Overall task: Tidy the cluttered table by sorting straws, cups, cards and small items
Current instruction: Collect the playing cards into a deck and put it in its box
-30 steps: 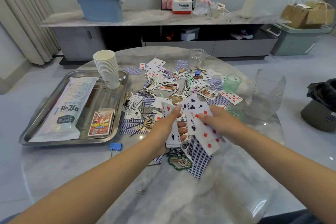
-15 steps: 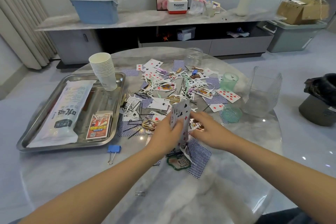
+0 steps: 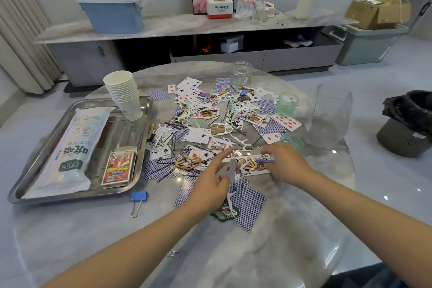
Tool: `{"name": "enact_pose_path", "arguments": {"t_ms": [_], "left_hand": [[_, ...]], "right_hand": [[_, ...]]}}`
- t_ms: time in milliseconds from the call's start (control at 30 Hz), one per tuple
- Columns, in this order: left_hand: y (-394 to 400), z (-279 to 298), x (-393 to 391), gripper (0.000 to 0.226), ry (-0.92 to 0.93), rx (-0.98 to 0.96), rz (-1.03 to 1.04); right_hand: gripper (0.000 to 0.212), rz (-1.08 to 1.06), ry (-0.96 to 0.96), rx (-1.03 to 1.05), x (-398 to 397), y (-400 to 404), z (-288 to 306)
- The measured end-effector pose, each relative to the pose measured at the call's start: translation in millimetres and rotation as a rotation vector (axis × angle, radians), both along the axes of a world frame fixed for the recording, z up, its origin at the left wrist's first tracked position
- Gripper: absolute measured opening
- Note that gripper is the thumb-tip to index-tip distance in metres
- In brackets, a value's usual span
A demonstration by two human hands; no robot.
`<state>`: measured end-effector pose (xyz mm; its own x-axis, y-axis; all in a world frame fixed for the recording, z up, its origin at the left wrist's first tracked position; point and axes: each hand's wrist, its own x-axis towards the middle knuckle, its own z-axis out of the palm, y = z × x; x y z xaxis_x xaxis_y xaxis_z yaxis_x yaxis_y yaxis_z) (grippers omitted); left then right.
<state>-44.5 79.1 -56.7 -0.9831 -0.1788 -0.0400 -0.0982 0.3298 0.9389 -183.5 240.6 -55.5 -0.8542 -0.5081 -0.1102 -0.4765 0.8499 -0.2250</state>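
Playing cards, white floss picks, black hairpins and gold clips lie scattered across the middle of the round marble table (image 3: pixel 233 259). My left hand (image 3: pixel 211 184) grips a small stack of cards (image 3: pixel 228 169) upright just above the pile. To its right, my right hand (image 3: pixel 284 165) reaches down to a face-up queen card (image 3: pixel 256 168) with a gold clip lying on it; its fingertips touch the card's right end. Several blue-backed cards (image 3: pixel 247 206) lie under and in front of my hands.
A steel tray (image 3: pixel 77 184) at left holds a white straw packet (image 3: pixel 70 149), a card box (image 3: pixel 119 166) and stacked paper cups (image 3: pixel 124 93). A blue binder clip (image 3: pixel 138 197) lies near the tray. A green cup (image 3: pixel 286 103), clear jar (image 3: pixel 242 72) and clear container (image 3: pixel 329 114) stand at the right.
My left hand squared the fanned cards into an upright stack and lowered it. My right hand let go of the fan and moved right and forward to the queen card.
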Motion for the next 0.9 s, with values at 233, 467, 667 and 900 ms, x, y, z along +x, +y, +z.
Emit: {"name": "enact_pose_path", "arguments": {"t_ms": [233,467,667,900], "left_hand": [[-10,15,-14,0.045,-0.083,0.372,0.312],[-15,11,-20,0.037,-0.185,0.715,0.432],[-19,15,-20,0.034,-0.212,0.8,0.451],[-19,16,-21,0.031,-0.231,0.812,0.454]], "right_hand": [[0.018,0.034,0.046,-0.019,4,0,-13],[0.026,0.048,-0.047,-0.086,2,-6,-8],[0.042,0.062,-0.115,0.084,-15,-12,-6],[0.044,0.049,-0.156,0.263,-11,-9,0]]}}
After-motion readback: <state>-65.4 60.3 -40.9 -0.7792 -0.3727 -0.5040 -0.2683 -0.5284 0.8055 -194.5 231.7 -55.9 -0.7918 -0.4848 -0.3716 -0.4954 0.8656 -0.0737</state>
